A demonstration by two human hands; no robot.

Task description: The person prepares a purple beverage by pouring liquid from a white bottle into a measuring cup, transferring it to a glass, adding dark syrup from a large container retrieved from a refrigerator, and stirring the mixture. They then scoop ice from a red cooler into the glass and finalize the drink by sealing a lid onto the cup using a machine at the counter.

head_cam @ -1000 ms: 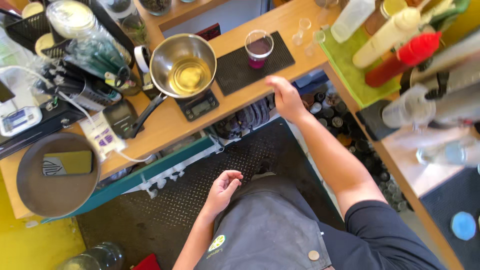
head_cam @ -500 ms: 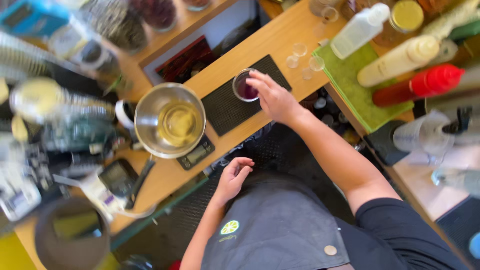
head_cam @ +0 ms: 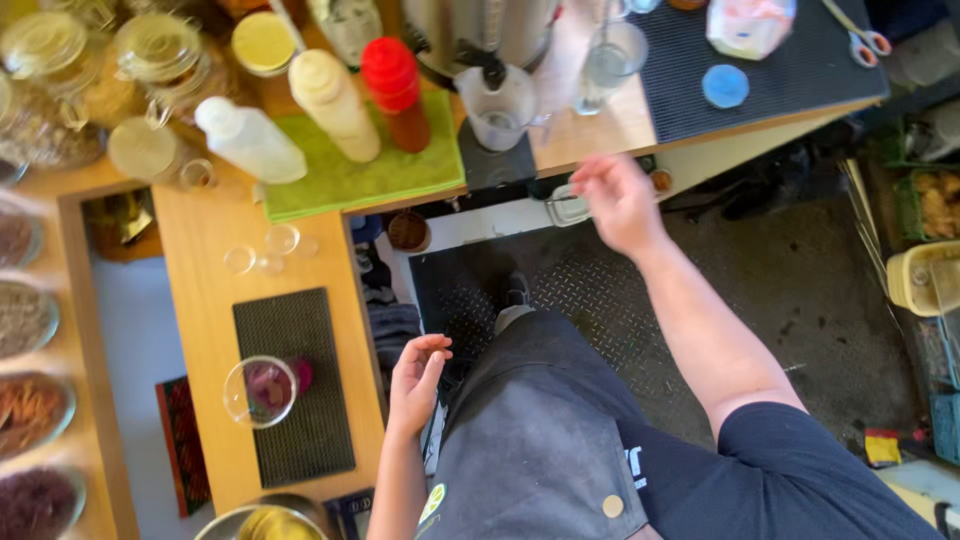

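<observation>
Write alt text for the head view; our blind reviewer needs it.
Seen from above, a person's empty right hand reaches toward a clear measuring jug at a wooden counter's edge. The left hand hangs open beside a black mat holding a glass.

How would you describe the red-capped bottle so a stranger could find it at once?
Find the green cloth on the wooden counter. Three squeeze bottles stand on it; the red-capped bottle is the one furthest right, beside the cream bottle. It alone has a red cap and reddish contents.
</observation>
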